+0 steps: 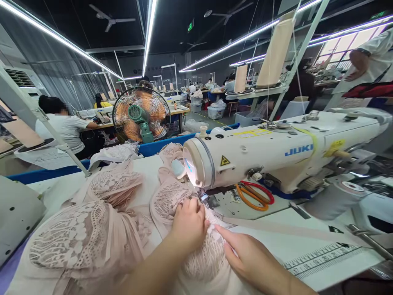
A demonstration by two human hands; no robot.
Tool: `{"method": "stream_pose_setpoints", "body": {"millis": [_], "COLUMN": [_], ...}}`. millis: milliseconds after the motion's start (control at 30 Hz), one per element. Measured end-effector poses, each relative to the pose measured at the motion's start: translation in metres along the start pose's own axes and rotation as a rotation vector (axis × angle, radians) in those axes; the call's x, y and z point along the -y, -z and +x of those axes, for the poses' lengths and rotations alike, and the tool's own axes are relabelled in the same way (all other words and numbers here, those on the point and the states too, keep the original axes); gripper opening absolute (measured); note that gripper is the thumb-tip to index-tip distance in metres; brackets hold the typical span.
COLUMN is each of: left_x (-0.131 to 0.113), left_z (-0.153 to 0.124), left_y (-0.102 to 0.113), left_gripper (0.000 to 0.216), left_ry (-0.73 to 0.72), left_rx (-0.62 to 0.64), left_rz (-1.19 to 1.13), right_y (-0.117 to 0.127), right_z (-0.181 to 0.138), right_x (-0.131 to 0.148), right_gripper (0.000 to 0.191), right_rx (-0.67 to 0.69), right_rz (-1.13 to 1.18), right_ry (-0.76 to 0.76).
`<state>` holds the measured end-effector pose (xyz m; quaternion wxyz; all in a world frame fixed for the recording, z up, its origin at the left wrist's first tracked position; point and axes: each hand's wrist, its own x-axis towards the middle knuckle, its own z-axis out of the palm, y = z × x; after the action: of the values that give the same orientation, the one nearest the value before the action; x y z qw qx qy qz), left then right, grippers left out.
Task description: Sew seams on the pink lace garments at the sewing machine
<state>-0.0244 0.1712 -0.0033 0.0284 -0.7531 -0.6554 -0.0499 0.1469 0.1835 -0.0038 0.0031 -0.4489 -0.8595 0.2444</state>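
A pale pink lace bra point(204, 262) lies under the needle end of a white JUKI sewing machine point(248, 151). My left hand point(189, 223) rests on it just in front of the needle area, its fingers curled and pressing the lace. Close by on the right, my right hand point(245, 252) pinches the edge of the same bra between thumb and forefinger. The bra's far cup point(172, 196) spreads out to the left of the machine head. A narrow pale strip point(294, 227) runs from the right towards the needle area. My fingers hide the stitching spot.
Stacked lace bras point(73, 237) cover the table's left side. Orange-handled scissors point(251, 198) lie beneath the machine arm. A printed ruler point(322, 258) marks the right table edge. Beyond stand a large fan point(141, 114), thread cones point(276, 53) and a seated co-worker point(63, 127).
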Motion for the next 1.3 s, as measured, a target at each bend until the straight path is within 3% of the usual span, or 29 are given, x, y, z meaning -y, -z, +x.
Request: {"method": "stream_pose_setpoints", "body": {"millis": [200,1033,1167,1300], "left_x": [0.0,0.01,0.013,0.008], "left_z": [0.001,0.01,0.009,0.002], "left_y": [0.001,0.001,0.009,0.024], "left_gripper": [0.03,0.037,0.027,0.021], "left_ry": [-0.023,0.09,0.081,0.016], "left_rx": [0.001,0.024,0.017,0.103], "left_rz": [0.019,-0.066,-0.084,-0.139], "right_y": [-0.002,0.005,0.005,0.007], "right_z": [0.007,0.025,0.03,0.019], "right_x": [-0.004,-0.007,-0.007,-0.01], "right_gripper": [0.052,0.051,0.054,0.049], "right_rx": [-0.016,-0.043,-0.024,-0.051], "right_rz": [-0.031,0.037,0.078,0.106], "right_ry": [0.037,0.102,0.106,0.155]}}
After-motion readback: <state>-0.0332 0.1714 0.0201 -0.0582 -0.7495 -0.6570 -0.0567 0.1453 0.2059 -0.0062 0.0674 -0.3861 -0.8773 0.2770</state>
